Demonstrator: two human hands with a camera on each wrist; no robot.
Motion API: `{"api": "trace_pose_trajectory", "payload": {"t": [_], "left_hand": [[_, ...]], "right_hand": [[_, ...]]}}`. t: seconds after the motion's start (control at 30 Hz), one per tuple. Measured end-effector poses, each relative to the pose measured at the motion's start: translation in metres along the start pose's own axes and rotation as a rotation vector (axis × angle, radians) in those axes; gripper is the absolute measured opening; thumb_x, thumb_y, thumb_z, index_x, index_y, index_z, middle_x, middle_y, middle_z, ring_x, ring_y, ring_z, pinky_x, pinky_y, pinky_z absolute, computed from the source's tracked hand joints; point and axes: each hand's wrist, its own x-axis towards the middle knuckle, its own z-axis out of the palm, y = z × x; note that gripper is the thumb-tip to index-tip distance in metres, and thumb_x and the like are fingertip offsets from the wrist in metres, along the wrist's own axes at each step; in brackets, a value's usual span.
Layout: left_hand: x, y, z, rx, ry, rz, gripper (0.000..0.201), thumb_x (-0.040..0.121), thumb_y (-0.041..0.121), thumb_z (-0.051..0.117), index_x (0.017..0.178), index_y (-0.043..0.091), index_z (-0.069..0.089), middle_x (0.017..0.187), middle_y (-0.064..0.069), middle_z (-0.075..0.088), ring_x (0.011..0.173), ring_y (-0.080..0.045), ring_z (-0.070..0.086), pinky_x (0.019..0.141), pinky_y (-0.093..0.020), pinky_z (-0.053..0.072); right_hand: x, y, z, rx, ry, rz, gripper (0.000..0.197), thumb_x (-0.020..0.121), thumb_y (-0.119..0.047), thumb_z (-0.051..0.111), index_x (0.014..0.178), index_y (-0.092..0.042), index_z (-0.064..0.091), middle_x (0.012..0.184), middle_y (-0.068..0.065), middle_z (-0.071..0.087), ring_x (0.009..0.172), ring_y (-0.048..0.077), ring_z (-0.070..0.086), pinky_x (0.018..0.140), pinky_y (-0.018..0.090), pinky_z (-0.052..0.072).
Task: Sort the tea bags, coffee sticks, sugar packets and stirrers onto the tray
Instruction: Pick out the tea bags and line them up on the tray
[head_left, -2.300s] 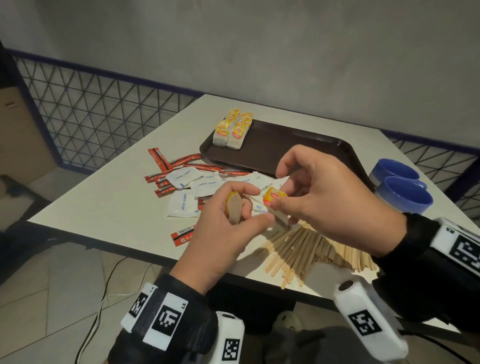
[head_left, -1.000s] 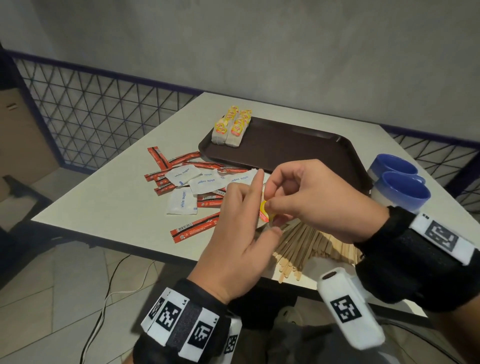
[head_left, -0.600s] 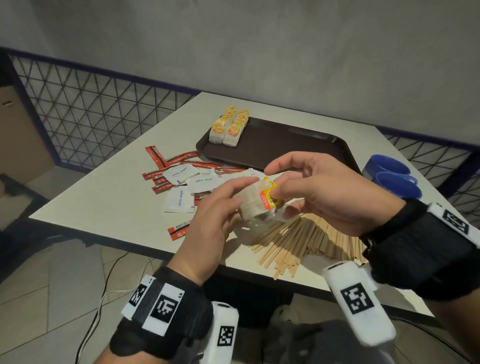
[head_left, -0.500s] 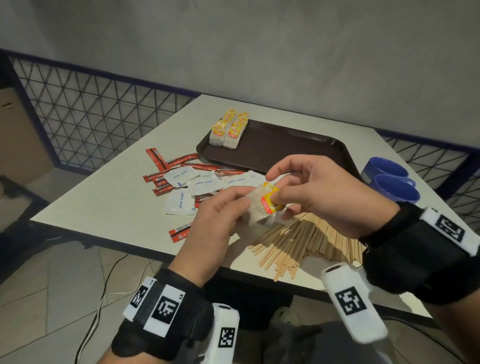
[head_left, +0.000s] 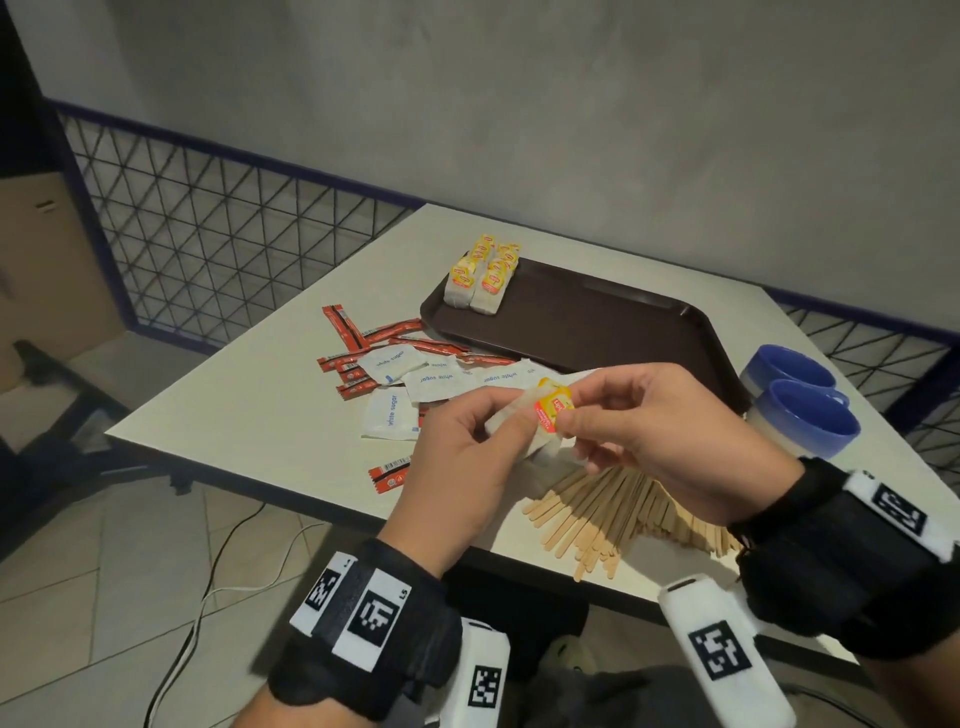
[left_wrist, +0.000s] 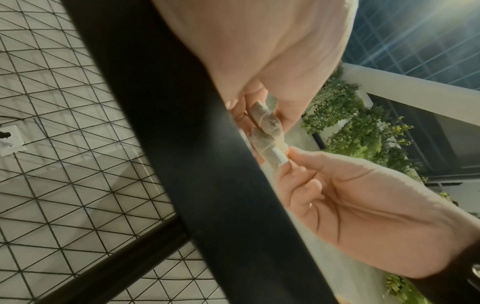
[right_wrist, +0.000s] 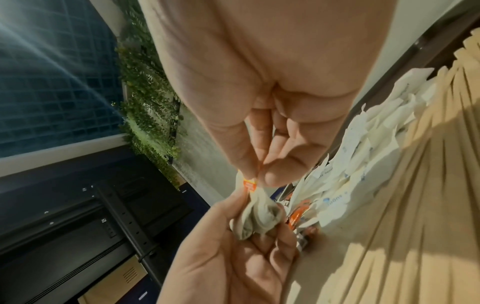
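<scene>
Holding one tea bag (head_left: 524, 423) up over the table (head_left: 249, 410), both hands work on it together. The left hand (head_left: 462, 457) has its fingers curled round the soft white pouch. The right hand (head_left: 644, 436) pinches the little yellow tag (head_left: 555, 408) between thumb and finger (the other fingers just hang loose).

To do this part well, I think the tag and its string should be tucked flat against the pouch, so nothing dangles. A gentle squeeze is best, because the thin paper could tear.

Then the bag should go next to the other tea bags (head_left: 483, 275), which stand in two neat rows at the far left corner of the tray (head_left: 613, 332). The sugar packets (head_left: 415, 384), coffee sticks (head_left: 363, 338) and stirrers (head_left: 613, 509) all lie on the table, not sorted yet.
</scene>
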Motion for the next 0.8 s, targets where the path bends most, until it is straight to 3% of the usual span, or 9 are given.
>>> {"api": "trace_pose_trajectory", "payload": {"t": [0.07, 0.17, 0.27, 0.43, 0.5, 0.6, 0.67, 0.73, 0.8], "left_hand": [[0.0, -0.001, 0.0, 0.005, 0.015, -0.001, 0.023, 0.102, 0.028, 0.06, 0.096, 0.021, 0.081, 0.092, -0.001, 0.075, 0.088, -0.017, 0.07, 0.076, -0.037, 0.059], [0.001, 0.0, 0.001, -0.008, 0.025, -0.044, 0.032, 0.104, 0.035, 0.055, 0.093, 0.021, 0.081, 0.095, -0.003, 0.075, 0.098, -0.023, 0.068, 0.089, -0.042, 0.057], [-0.002, 0.002, 0.002, 0.019, 0.033, 0.0, 0.028, 0.102, 0.034, 0.057, 0.091, 0.025, 0.081, 0.09, -0.002, 0.075, 0.093, -0.023, 0.069, 0.09, -0.051, 0.057], [-0.018, 0.009, 0.0, 0.03, 0.098, 0.094, 0.018, 0.095, 0.035, 0.062, 0.095, 0.035, 0.081, 0.094, 0.013, 0.077, 0.094, -0.006, 0.07, 0.077, -0.023, 0.056], [-0.024, 0.014, -0.01, 0.07, 0.133, 0.121, 0.017, 0.094, 0.033, 0.065, 0.1, 0.04, 0.079, 0.1, 0.018, 0.075, 0.097, -0.006, 0.07, 0.076, -0.023, 0.057], [-0.02, 0.018, -0.046, 0.238, 0.261, 0.257, 0.008, 0.094, 0.039, 0.071, 0.097, 0.04, 0.079, 0.1, 0.021, 0.072, 0.094, -0.006, 0.068, 0.074, -0.019, 0.056], [-0.011, 0.018, -0.076, 0.464, 0.34, 0.341, 0.014, 0.092, 0.047, 0.065, 0.095, 0.039, 0.076, 0.098, 0.02, 0.07, 0.091, -0.006, 0.064, 0.074, -0.016, 0.053], [0.004, 0.015, -0.1, 0.632, 0.418, 0.361, 0.015, 0.09, 0.045, 0.059, 0.09, 0.039, 0.073, 0.094, 0.02, 0.069, 0.088, -0.006, 0.061, 0.072, -0.012, 0.045], [0.014, 0.01, -0.108, 0.655, 0.482, 0.361, 0.011, 0.092, 0.038, 0.068, 0.082, 0.039, 0.071, 0.091, 0.022, 0.069, 0.086, -0.006, 0.059, 0.07, -0.022, 0.045]], "right_hand": [[0.001, 0.0, 0.002, 0.007, 0.029, -0.007, 0.016, 0.085, -0.002, 0.076, 0.098, 0.007, 0.073, 0.097, 0.036, 0.067, 0.066, 0.024, 0.063, 0.056, 0.028, 0.056], [0.003, -0.003, 0.001, -0.074, 0.035, -0.03, 0.012, 0.087, -0.004, 0.075, 0.095, 0.004, 0.075, 0.092, 0.033, 0.069, 0.064, 0.022, 0.064, 0.057, 0.028, 0.057], [0.003, -0.006, 0.001, -0.131, 0.009, -0.054, 0.013, 0.085, -0.007, 0.077, 0.093, 0.003, 0.075, 0.087, 0.031, 0.07, 0.066, 0.023, 0.065, 0.06, 0.03, 0.057], [0.007, -0.02, -0.007, -0.161, -0.114, -0.039, 0.014, 0.084, -0.005, 0.076, 0.095, 0.004, 0.074, 0.087, 0.027, 0.071, 0.067, 0.023, 0.066, 0.062, 0.027, 0.059], [0.015, -0.028, -0.015, -0.131, -0.141, -0.016, 0.015, 0.085, -0.005, 0.074, 0.097, 0.004, 0.073, 0.086, 0.021, 0.074, 0.069, 0.022, 0.067, 0.063, 0.028, 0.059], [0.045, -0.041, -0.022, -0.159, -0.131, -0.035, 0.016, 0.087, -0.005, 0.073, 0.098, 0.006, 0.068, 0.084, 0.025, 0.07, 0.073, 0.024, 0.066, 0.065, 0.031, 0.056], [0.079, -0.048, -0.022, -0.226, -0.12, -0.04, 0.012, 0.091, -0.004, 0.07, 0.099, 0.004, 0.065, 0.088, 0.03, 0.068, 0.076, 0.025, 0.063, 0.068, 0.033, 0.054], [0.118, -0.051, -0.019, -0.332, -0.119, -0.031, 0.006, 0.095, -0.005, 0.066, 0.099, -0.001, 0.063, 0.089, 0.023, 0.068, 0.081, 0.024, 0.062, 0.075, 0.038, 0.055], [0.16, -0.051, -0.013, -0.461, -0.095, -0.021, 0.006, 0.099, -0.006, 0.063, 0.103, -0.002, 0.062, 0.096, 0.022, 0.069, 0.086, 0.023, 0.063, 0.084, 0.041, 0.057]]}}
